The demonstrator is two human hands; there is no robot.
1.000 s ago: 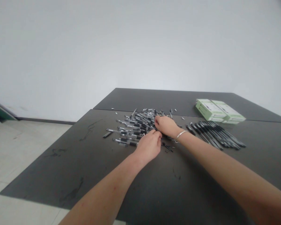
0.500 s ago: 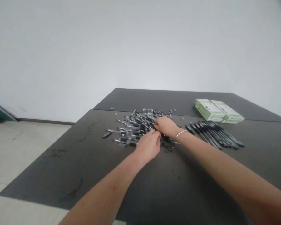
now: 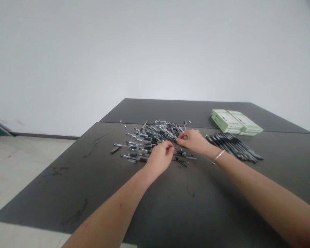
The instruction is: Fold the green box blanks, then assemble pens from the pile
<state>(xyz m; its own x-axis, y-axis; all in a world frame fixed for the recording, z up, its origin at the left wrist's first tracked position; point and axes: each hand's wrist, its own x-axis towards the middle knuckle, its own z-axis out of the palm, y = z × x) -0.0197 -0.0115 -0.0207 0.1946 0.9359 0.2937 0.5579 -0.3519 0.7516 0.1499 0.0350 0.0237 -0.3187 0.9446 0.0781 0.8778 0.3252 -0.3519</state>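
A loose pile of clear-barrelled gel pens with black grips (image 3: 157,132) lies across the middle of the dark table (image 3: 155,206). My left hand (image 3: 160,155) is at the pile's near edge, its fingers curled in toward the thumb; whatever it may hold is hidden. To its right, my right hand (image 3: 193,141), with a silver bracelet at the wrist, has thumb and forefinger pinched at the pile's right side. What sits between those fingertips is too small to tell. Small dark pen parts (image 3: 181,162) lie just below the hands.
Right of the pile, a row of dark pens (image 3: 234,146) lies side by side on a slant. Behind them stand green and white boxes (image 3: 236,122). A few small pale tips (image 3: 125,126) are scattered near the table seam, and a wall rises beyond the table.
My right hand has drawn back to the right, away from my left hand, and a gap now shows between them. My left hand has barely moved. The view has shifted slightly.
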